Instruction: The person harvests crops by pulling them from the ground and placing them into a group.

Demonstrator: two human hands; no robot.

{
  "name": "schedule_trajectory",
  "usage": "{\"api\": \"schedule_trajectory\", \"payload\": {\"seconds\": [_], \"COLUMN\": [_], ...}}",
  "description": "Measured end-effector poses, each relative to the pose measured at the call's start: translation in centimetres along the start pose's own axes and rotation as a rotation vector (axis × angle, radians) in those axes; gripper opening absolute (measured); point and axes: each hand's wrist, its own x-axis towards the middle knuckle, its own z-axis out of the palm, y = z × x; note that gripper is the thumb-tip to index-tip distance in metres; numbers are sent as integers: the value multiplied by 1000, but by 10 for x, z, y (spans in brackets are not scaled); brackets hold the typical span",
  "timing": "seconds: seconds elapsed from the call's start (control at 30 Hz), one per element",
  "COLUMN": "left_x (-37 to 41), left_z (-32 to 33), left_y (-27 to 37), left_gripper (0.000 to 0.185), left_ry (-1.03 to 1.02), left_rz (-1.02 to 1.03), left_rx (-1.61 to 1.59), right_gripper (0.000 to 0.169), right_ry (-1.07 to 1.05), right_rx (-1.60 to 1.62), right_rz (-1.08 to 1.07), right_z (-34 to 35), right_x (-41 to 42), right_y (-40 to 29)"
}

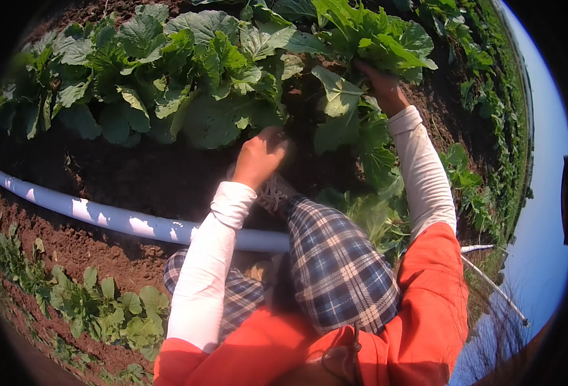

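Leafy green plants [206,72] with broad, partly holed leaves grow in a row before me. My left hand [260,155] is low at the near edge of the row, just above my shoe [272,193]. Its fingers are bent towards the thumb beside shaded leaves; whether anything is between them cannot be told. My right hand [380,87] reaches up into a bright green leafy plant [385,41] at the upper right. The leaves hide its fingers, so its hold on the stems cannot be made out.
A pale hose or pipe [144,226] runs along the brown soil [90,251] from the left to my legs. Smaller plants [105,309] grow at the lower left. More crop rows [496,111] stretch away on the right, near a thin white pole [496,289].
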Motion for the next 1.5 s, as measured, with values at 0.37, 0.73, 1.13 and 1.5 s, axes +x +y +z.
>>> {"api": "schedule_trajectory", "payload": {"seconds": [0.37,0.73,1.13,1.5], "left_x": [-3,-4,-8,7], "left_z": [-19,-23,-8,-37], "left_y": [31,23,29,0], "left_gripper": [36,29,37,32], "left_ry": [363,209,140,429], "left_rz": [144,16,182,130], "left_rx": [221,286,43,161], "right_gripper": [33,29,13,24], "right_ry": [-188,-234,-227,-26], "right_rx": [128,-537,481,-236], "right_rz": [-293,-605,-186,-298], "right_z": [68,149,123,29], "right_x": [9,-38,-62,8], "right_y": [-43,95,96,11]}}
